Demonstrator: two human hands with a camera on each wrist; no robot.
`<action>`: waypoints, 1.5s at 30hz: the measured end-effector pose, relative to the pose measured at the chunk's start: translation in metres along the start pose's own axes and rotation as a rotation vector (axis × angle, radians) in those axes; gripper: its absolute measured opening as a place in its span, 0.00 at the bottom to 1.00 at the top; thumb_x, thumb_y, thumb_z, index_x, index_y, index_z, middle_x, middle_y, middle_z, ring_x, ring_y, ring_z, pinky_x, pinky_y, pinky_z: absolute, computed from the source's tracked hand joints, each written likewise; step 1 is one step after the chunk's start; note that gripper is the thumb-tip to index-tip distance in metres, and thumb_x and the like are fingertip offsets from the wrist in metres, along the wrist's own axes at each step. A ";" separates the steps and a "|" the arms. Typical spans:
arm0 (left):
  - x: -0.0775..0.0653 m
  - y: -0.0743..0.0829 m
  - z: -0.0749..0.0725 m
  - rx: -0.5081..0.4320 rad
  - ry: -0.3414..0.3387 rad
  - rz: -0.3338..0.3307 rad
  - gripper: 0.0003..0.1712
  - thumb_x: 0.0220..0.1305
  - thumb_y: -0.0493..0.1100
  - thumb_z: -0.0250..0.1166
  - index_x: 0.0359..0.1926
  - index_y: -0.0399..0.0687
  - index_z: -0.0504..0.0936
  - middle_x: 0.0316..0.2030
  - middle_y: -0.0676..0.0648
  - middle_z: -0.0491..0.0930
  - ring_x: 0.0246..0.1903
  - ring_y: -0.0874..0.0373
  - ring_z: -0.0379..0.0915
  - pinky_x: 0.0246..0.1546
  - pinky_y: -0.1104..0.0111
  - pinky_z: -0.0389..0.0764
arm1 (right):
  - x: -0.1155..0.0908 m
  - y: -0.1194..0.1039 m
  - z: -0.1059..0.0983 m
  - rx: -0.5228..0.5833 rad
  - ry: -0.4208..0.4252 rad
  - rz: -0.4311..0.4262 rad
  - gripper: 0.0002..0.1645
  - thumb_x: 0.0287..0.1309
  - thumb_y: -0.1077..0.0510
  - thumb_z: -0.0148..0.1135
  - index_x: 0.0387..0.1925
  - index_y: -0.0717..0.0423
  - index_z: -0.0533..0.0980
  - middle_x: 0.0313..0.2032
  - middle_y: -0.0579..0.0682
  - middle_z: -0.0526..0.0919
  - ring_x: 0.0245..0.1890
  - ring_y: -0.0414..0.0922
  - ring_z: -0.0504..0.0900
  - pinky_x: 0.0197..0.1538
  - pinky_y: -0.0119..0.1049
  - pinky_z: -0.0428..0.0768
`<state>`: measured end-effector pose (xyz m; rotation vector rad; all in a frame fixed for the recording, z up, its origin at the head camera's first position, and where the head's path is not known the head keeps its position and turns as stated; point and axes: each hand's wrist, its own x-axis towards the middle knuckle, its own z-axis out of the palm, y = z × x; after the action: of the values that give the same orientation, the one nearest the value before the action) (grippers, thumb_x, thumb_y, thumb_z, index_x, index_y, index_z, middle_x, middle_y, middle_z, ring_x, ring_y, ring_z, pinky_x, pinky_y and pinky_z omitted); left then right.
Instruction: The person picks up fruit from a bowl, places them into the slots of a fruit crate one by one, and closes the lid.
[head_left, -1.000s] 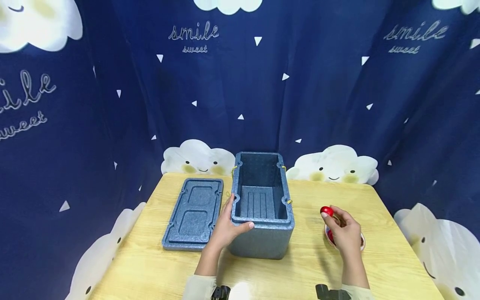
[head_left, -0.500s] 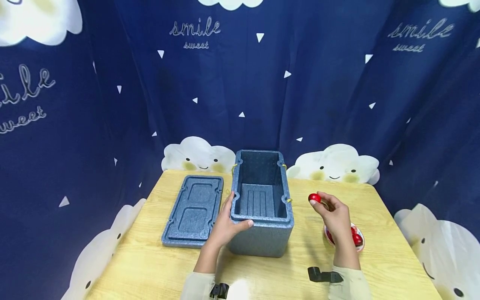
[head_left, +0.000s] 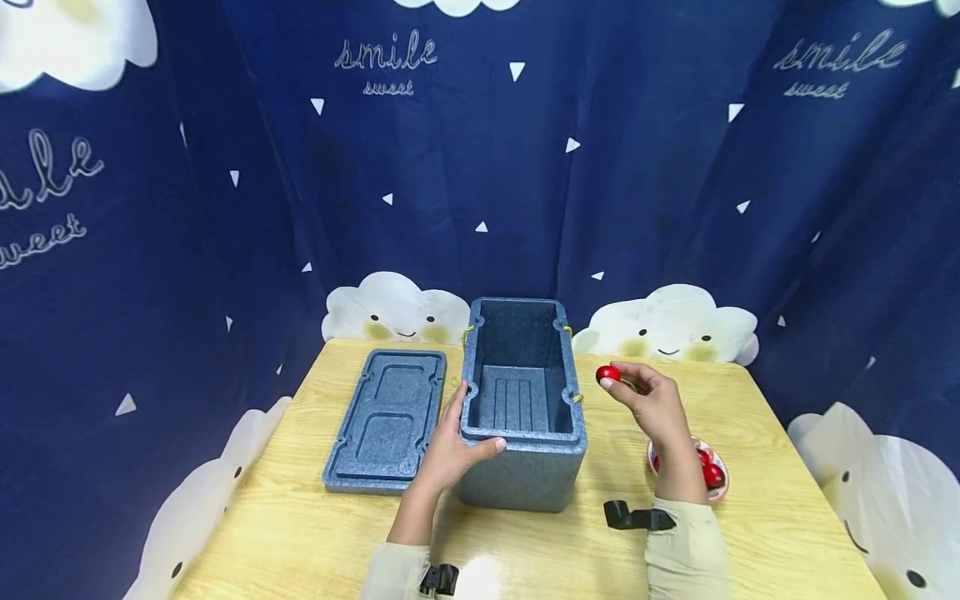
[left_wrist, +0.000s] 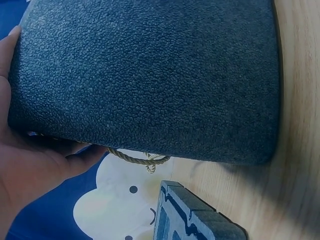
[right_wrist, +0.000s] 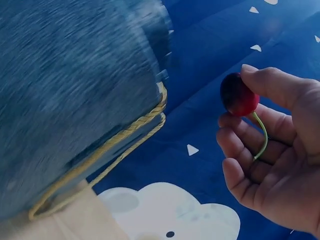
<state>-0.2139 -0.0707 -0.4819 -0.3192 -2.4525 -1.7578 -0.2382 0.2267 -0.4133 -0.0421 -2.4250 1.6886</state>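
Note:
My right hand (head_left: 656,404) pinches a red cherry (head_left: 608,375) between thumb and fingers, raised just right of a grey-blue foam box (head_left: 517,479). In the right wrist view the cherry (right_wrist: 240,95) has a dark side, and its curved green stem (right_wrist: 264,135) hangs toward the palm. My left hand (head_left: 450,454) grips the box's near left corner, thumb across the front and fingers along the left side. The left wrist view shows that hand (left_wrist: 37,160) on the textured wall, its fingertips by a cord. The box stands uncovered; the part of its floor I see is bare.
The grey-blue lid (head_left: 388,421) lies flat left of the box. Right of it, partly behind my right forearm, a small bowl (head_left: 718,493) holds several red cherries. Yellow cord handles (right_wrist: 107,145) hang on the box's sides. A dark blue curtain (head_left: 480,167) closes the back.
My right hand has lifted the cherry from over the bowl and carried it left and away from me, toward the box. The left hand keeps its hold on the corner.

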 end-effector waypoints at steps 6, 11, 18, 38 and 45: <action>-0.001 0.000 0.000 -0.017 0.007 -0.016 0.62 0.41 0.54 0.76 0.73 0.57 0.47 0.70 0.44 0.48 0.67 0.46 0.43 0.61 0.47 0.51 | 0.010 -0.010 0.000 0.083 0.008 -0.049 0.29 0.53 0.53 0.68 0.53 0.64 0.74 0.42 0.50 0.80 0.38 0.35 0.76 0.39 0.26 0.75; -0.006 0.010 -0.001 -0.043 -0.003 -0.017 0.61 0.43 0.48 0.76 0.73 0.50 0.47 0.69 0.40 0.48 0.67 0.44 0.42 0.61 0.46 0.50 | 0.018 -0.014 -0.001 0.081 -0.031 -0.085 0.27 0.53 0.55 0.68 0.52 0.66 0.75 0.37 0.45 0.81 0.36 0.36 0.77 0.38 0.27 0.75; -0.011 0.042 -0.010 -0.056 -0.022 -0.005 0.58 0.46 0.42 0.75 0.72 0.40 0.47 0.68 0.34 0.47 0.66 0.39 0.42 0.60 0.43 0.50 | 0.027 -0.029 0.005 0.033 -0.141 -0.113 0.25 0.54 0.56 0.67 0.51 0.67 0.75 0.42 0.57 0.81 0.39 0.39 0.77 0.43 0.32 0.74; 0.002 0.004 0.000 -0.076 -0.012 0.032 0.61 0.43 0.51 0.76 0.73 0.50 0.47 0.70 0.41 0.47 0.67 0.46 0.41 0.63 0.48 0.48 | 0.068 -0.045 0.027 0.025 -0.400 -0.098 0.25 0.50 0.62 0.69 0.50 0.67 0.75 0.41 0.58 0.81 0.38 0.44 0.78 0.42 0.33 0.76; -0.001 0.002 0.000 -0.076 -0.020 0.008 0.62 0.42 0.50 0.76 0.73 0.52 0.47 0.70 0.43 0.47 0.67 0.48 0.41 0.63 0.48 0.48 | 0.074 -0.043 0.033 0.017 -0.483 -0.050 0.25 0.50 0.64 0.68 0.51 0.69 0.73 0.39 0.57 0.81 0.37 0.44 0.78 0.42 0.38 0.77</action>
<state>-0.2125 -0.0701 -0.4802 -0.3552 -2.3983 -1.8571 -0.3132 0.1905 -0.3743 0.4792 -2.7059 1.8696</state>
